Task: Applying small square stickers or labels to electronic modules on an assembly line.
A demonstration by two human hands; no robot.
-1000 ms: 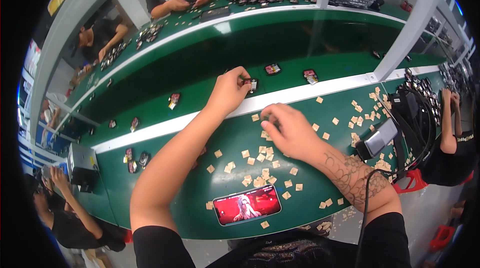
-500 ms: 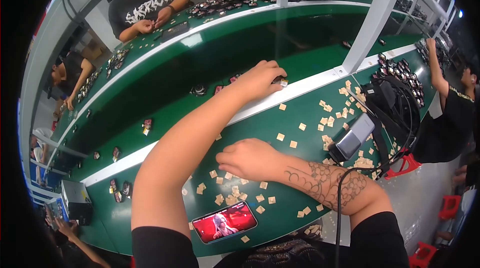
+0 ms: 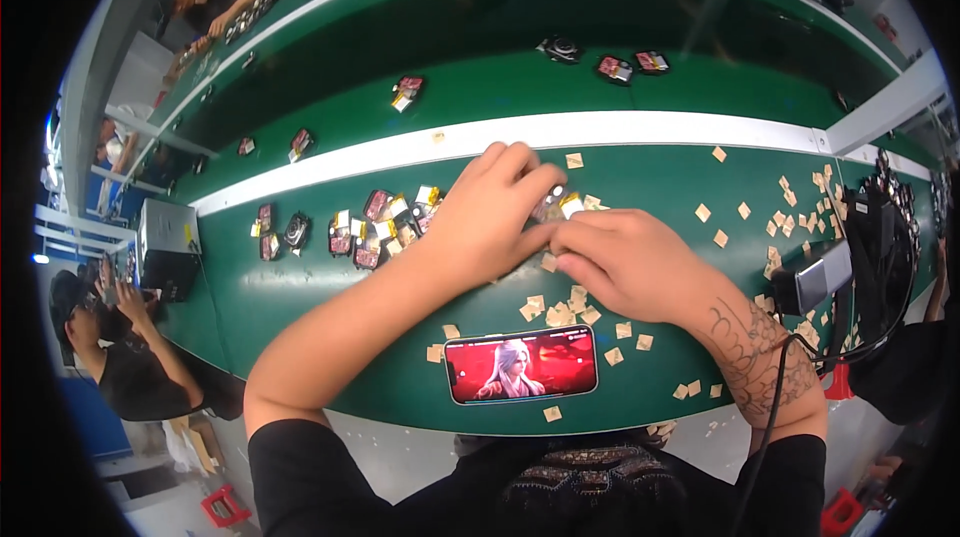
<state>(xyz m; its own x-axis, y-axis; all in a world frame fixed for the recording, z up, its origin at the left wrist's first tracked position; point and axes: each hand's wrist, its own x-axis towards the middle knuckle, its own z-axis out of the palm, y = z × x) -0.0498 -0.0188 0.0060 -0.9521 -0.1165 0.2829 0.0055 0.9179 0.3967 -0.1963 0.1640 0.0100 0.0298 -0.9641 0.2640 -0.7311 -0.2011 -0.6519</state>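
In front of me, my left hand point(image 3: 497, 212) is closed around a small electronic unit point(image 3: 552, 203) with a round metallic part and a white-and-yellow tab; the fingers cover much of it. My right hand point(image 3: 635, 262) meets it from the right, thumb and fingertips pinched together at the unit's near side. What lies between those fingertips is hidden. Left of my left hand is a heap of similar units point(image 3: 375, 227), dark with reddish boards and silver-yellow tabs. Small beige squares point(image 3: 565, 309) lie scattered on the green tabletop point(image 3: 420, 172) below and beside my hands.
A phone point(image 3: 520, 367) showing a picture lies near the front edge. Beyond the white rail point(image 3: 660, 127), several units point(image 3: 615, 69) sit on a green belt point(image 3: 500, 87). A grey power bank point(image 3: 822, 277) with a black cable is at right, a grey box point(image 3: 168, 242) at left. Other people work around.
My left hand has come back from the white rail to over the table with a unit. My right hand has met it there. The view has shifted left and downward.
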